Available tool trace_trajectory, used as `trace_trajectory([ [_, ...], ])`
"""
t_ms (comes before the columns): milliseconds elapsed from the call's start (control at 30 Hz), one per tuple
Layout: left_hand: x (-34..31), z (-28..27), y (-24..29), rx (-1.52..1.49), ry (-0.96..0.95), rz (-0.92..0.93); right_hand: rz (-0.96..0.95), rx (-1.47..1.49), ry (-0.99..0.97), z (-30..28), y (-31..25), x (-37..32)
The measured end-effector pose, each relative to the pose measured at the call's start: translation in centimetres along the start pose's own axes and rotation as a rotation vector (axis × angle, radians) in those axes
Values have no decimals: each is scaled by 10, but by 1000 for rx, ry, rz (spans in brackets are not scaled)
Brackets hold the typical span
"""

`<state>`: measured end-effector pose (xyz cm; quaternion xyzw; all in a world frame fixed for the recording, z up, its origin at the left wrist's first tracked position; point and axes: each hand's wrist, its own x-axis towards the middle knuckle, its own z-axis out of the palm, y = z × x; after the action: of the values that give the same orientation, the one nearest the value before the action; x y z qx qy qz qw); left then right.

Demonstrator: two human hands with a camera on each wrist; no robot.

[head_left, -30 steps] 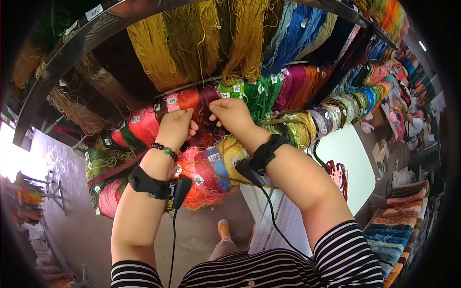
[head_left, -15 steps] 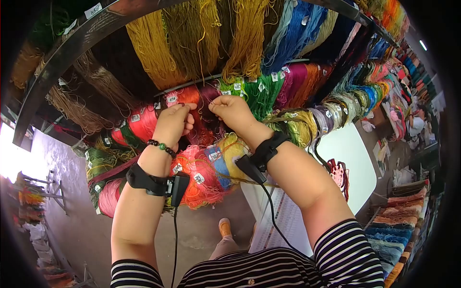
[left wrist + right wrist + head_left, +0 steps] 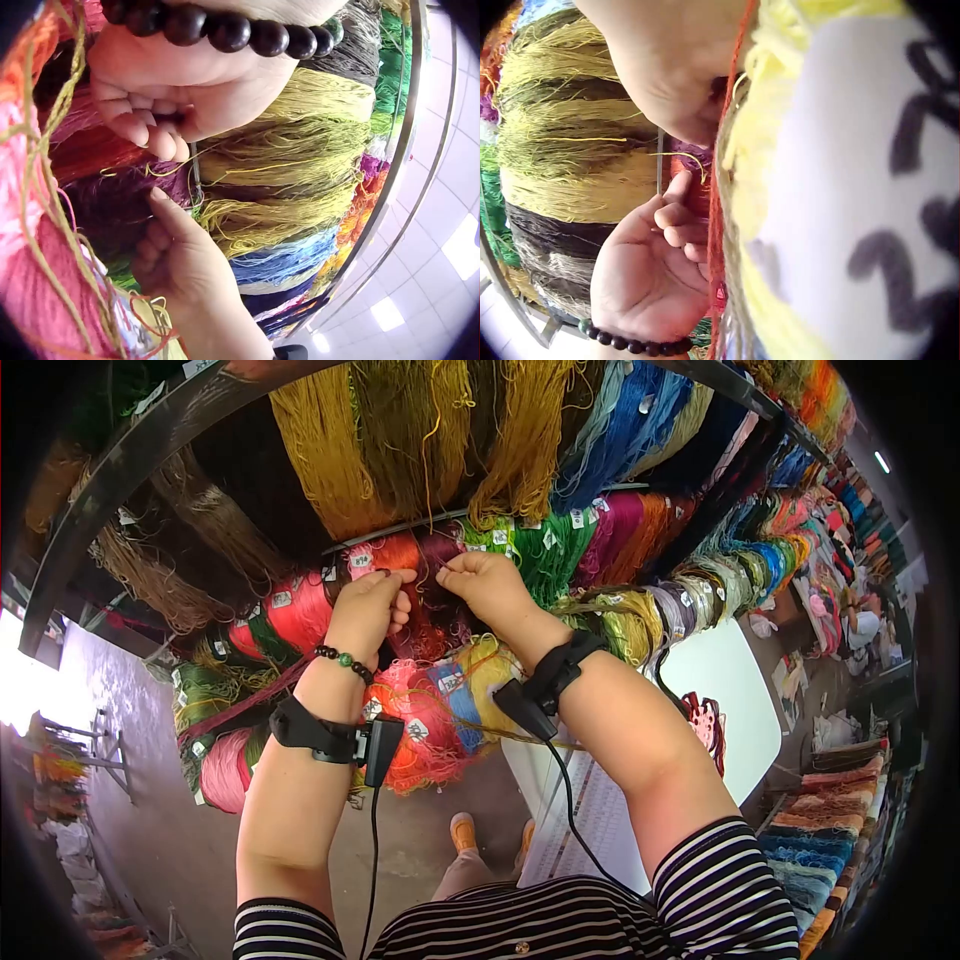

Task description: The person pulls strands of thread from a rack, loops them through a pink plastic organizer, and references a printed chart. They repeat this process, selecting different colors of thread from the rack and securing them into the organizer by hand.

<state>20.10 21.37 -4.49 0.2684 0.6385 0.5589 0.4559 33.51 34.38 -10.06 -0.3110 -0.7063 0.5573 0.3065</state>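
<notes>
Dark maroon yarn (image 3: 440, 548) hangs among the skeins in front of me, between orange-red yarn (image 3: 398, 550) and green yarn (image 3: 553, 565). My left hand (image 3: 365, 608) is just left of it, fingers curled and thumb side toward the right hand. In the right wrist view the left hand (image 3: 649, 270) shows its palm. Close by on the right, my right hand (image 3: 490, 590) pinches at the maroon yarn with thumb and forefinger. Its thumb tip overlaps the dark strands (image 3: 127, 196) in the left wrist view. Any thread in the left fingers is too fine to make out.
Mustard skeins (image 3: 320, 455) and blue skeins (image 3: 625, 435) hang overhead from a curved metal rail (image 3: 150, 455). Below the hands bulge tagged pink yarn (image 3: 410, 705) and yellow yarn (image 3: 490, 670). A white table (image 3: 745, 700) stands right, more yarn (image 3: 825, 840) beyond it.
The left hand has turned and risen slightly, its leading fingertip now pointing right toward the right hand. The right hand stays by the maroon yarn, with its fingertips slightly higher.
</notes>
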Motion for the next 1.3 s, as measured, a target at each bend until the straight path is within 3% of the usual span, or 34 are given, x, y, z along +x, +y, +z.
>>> trace_trajectory([
  [367,3,7,-3,64,-81,19,190,304,-140,-8,-27,-21],
  [533,5,7,-3,58,-62,8,260,325,-116,-10,-26,-19],
  [733,6,6,-4,39,-69,12,193,370,-80,-8,-24,-19],
  [933,4,7,-2,18,-78,19,-39,2,21,2,-4,-5],
  [1033,4,7,-1,19,-70,21,-40,-185,70,0,-10,-5],
  [1300,3,7,0,1,-64,24,-85,-108,105,2,-2,-3],
])
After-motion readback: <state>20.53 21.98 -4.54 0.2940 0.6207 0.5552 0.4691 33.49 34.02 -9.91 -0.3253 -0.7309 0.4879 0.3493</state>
